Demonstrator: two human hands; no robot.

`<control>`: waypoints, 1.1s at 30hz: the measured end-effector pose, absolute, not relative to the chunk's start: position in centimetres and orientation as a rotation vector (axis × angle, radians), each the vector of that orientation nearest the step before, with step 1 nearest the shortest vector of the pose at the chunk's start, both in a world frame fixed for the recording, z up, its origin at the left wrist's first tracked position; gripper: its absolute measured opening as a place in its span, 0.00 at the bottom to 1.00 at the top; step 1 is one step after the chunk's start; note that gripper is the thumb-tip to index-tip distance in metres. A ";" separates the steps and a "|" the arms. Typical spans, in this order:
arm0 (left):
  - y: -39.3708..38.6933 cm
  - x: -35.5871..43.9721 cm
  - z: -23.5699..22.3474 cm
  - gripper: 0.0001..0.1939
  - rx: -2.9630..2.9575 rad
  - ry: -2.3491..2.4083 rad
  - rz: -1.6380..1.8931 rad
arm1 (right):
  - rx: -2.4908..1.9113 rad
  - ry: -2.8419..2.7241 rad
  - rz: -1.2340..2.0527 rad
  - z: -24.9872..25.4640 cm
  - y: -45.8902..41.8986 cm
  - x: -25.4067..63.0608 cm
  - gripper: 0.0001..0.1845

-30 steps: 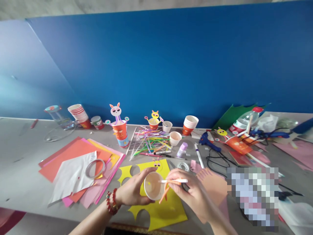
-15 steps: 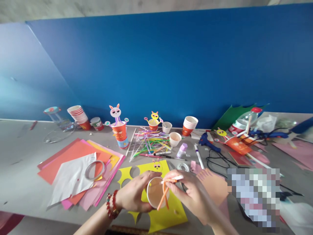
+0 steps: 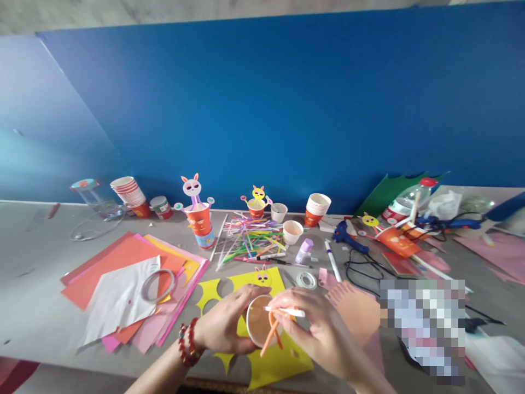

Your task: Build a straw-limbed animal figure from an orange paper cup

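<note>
left hand [image 3: 223, 323] gripped paper cup [image 3: 255, 323] | right hand [image 3: 314, 328] pinched orange strips [image 3: 271, 335] + white stick [image 3: 296, 312] at rim | both over yellow sheet [image 3: 283, 364]

Two hands, a left hand [image 3: 221, 328] and a right hand [image 3: 318, 331], show with one held cup [image 3: 256, 324]. Around them are four rabbit faces [image 3: 192, 187], two cup stacks [image 3: 128, 192], two small white cups [image 3: 292, 233], two tape rolls [image 3: 148, 284], two blue glue guns [image 3: 348, 238], one red-capped bottle [image 3: 404, 207] and one purple-capped tube [image 3: 304, 251]. The straws and strips [image 3: 250, 241] are too tangled to count.
</note>
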State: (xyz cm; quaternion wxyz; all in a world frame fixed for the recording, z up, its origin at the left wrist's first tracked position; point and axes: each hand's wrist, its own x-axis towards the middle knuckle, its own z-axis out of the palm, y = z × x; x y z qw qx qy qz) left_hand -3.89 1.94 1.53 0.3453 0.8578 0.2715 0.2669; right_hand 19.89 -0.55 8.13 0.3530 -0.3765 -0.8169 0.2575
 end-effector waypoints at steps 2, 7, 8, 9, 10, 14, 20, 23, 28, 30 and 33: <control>1.9 -3.9 1.5 0.46 2.227 0.709 0.696 | -0.979 -2.147 0.679 8.4 -0.6 19.7 0.10; 1.9 -3.8 1.5 0.47 2.226 0.695 0.728 | -0.983 -2.170 0.704 8.8 -0.7 19.5 0.09; 1.9 -3.8 1.4 0.47 2.226 0.688 0.736 | -0.989 -2.172 0.704 8.8 -0.7 19.5 0.09; 1.9 -3.9 1.4 0.47 2.227 0.680 0.746 | -0.997 -2.171 0.700 8.8 -0.7 19.5 0.09; 2.0 -3.9 1.3 0.47 2.227 0.675 0.754 | -1.008 -2.171 0.696 8.8 -0.8 19.5 0.10; 2.0 -3.9 1.0 0.47 2.213 0.690 0.753 | -0.999 -2.191 0.677 8.7 -1.0 19.5 0.09; 2.2 -3.6 1.3 0.45 2.207 0.598 0.760 | -1.028 -2.073 0.573 8.4 -0.6 19.6 0.08; 2.3 -3.5 1.5 0.44 2.206 0.565 0.771 | -1.022 -2.051 0.552 8.2 -0.5 19.6 0.08; 2.3 -3.4 1.5 0.43 2.214 0.575 0.739 | -0.963 -2.079 0.507 7.7 -0.6 19.5 0.09; 2.2 -3.3 1.4 0.44 2.217 0.585 0.752 | -0.968 -2.074 0.490 7.7 -0.7 19.5 0.09; 2.1 -3.2 1.5 0.43 2.218 0.589 0.770 | -1.010 -2.052 0.451 7.7 -0.7 19.3 0.07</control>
